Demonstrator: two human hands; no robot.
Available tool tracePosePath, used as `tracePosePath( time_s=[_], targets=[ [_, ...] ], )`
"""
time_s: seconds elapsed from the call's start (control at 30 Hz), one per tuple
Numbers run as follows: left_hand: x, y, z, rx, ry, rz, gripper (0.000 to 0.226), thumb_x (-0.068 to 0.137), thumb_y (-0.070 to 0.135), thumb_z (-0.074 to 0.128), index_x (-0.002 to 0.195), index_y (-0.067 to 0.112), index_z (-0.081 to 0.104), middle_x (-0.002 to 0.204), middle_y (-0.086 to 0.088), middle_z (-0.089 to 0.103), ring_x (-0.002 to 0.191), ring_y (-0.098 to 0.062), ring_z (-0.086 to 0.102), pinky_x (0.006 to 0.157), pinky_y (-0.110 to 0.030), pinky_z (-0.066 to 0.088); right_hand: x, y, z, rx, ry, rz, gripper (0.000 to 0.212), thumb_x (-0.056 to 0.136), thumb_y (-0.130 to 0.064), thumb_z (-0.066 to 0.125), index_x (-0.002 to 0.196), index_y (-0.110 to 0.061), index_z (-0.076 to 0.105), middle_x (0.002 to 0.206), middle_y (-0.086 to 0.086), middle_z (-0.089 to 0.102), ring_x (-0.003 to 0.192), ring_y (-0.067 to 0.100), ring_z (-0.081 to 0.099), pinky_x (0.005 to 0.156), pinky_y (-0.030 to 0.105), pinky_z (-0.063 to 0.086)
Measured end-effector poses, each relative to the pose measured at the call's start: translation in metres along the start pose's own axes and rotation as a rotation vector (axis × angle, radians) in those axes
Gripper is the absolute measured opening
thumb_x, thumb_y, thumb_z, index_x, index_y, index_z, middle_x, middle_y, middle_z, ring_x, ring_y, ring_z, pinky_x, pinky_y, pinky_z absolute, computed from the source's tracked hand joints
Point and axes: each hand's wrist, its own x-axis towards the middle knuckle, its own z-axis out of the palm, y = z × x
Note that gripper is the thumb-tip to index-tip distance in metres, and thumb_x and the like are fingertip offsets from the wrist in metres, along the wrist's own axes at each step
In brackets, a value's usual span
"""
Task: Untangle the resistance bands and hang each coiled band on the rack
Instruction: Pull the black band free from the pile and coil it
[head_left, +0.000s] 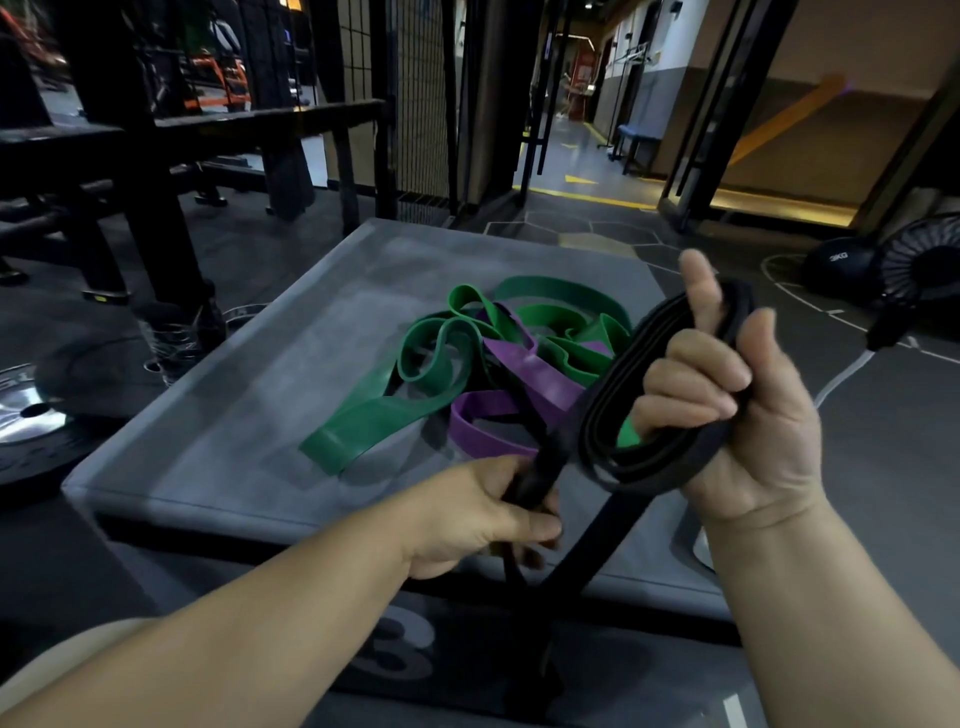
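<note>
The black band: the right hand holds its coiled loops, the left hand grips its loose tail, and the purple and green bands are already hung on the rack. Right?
Not quite. The head view shows the purple band and green band tangled on the grey platform, not hung. The right hand holds the black band coils; the left hand grips its tail.

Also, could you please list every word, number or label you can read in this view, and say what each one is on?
"3KG": white print on the black medicine ball on the floor at right.
"3": large grey numeral on the front face of the grey padded box, partly hidden behind the left forearm.
The weight plate at far left bears raised marks, too blurred to read.
</note>
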Motion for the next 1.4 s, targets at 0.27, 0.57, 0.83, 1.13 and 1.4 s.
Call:
tracePosePath(
  time_s=[0.27, 0.57, 0.83, 1.13, 1.4],
  targets=[
    [0.007, -0.009, 0.003, -0.045, 0.117, -0.136, 0.011, 0.094, 0.005, 0.058, 0.096, 0.014, 0.066, 0.076, 0.003, 0.066, 0.07, -0.007, 0.062, 0.063, -0.02, 0.052, -0.008, -0.025, -0.011, 0.104, 0.046, -0.084, 0.04, 0.101, -0.027, 0.051, 0.139, -0.024, 0.04, 0.067, 0.011, 0.059, 0.057, 0.018, 0.043, 0.065, 0.03, 0.045],
    [0.007, 0.003, -0.012, -0.662, 0.164, -0.11, 0.011, 0.074, 0.021, 0.063, 0.079, 0.012, 0.067, 0.08, -0.003, 0.072, 0.072, -0.014, 0.068, 0.079, -0.033, 0.051, -0.017, -0.03, -0.025, -0.004, 0.245, -0.281, 0.043, 0.086, -0.031, 0.071, 0.126, -0.031, 0.056, 0.055, -0.005, 0.048, 0.048, 0.007, 0.048, 0.059, 0.024, 0.051],
    [0.007, -0.002, 0.004, -0.285, 0.242, -0.113, 0.008, 0.094, 0.01, 0.056, 0.097, 0.013, 0.05, 0.071, -0.001, 0.05, 0.063, -0.011, 0.046, 0.056, -0.021, 0.043, -0.006, -0.009, -0.009, -0.092, 0.326, -0.341, 0.038, 0.089, -0.041, 0.056, 0.127, -0.039, 0.054, 0.052, -0.008, 0.038, 0.044, 0.004, 0.038, 0.053, 0.018, 0.044],
    [0.008, -0.006, 0.006, 0.114, 0.336, 0.026, 0.01, 0.085, 0.014, 0.072, 0.093, 0.018, 0.067, 0.082, 0.005, 0.069, 0.074, -0.003, 0.062, 0.071, -0.017, 0.049, 0.003, -0.002, 0.003, -0.345, 0.563, -0.429, 0.051, 0.086, -0.045, 0.051, 0.136, -0.039, 0.048, 0.054, -0.01, 0.03, 0.047, 0.004, 0.03, 0.053, 0.017, 0.039],
    [0.004, 0.002, 0.02, 0.121, 0.322, 0.163, 0.03, 0.083, 0.0, 0.07, 0.102, 0.022, 0.065, 0.092, 0.01, 0.073, 0.09, 0.0, 0.067, 0.08, -0.016, 0.05, 0.006, 0.02, 0.006, -0.626, 0.689, -0.441, 0.038, 0.082, -0.041, 0.052, 0.116, -0.024, 0.058, 0.056, -0.005, 0.039, 0.051, 0.008, 0.041, 0.061, 0.024, 0.046]
  ],
)
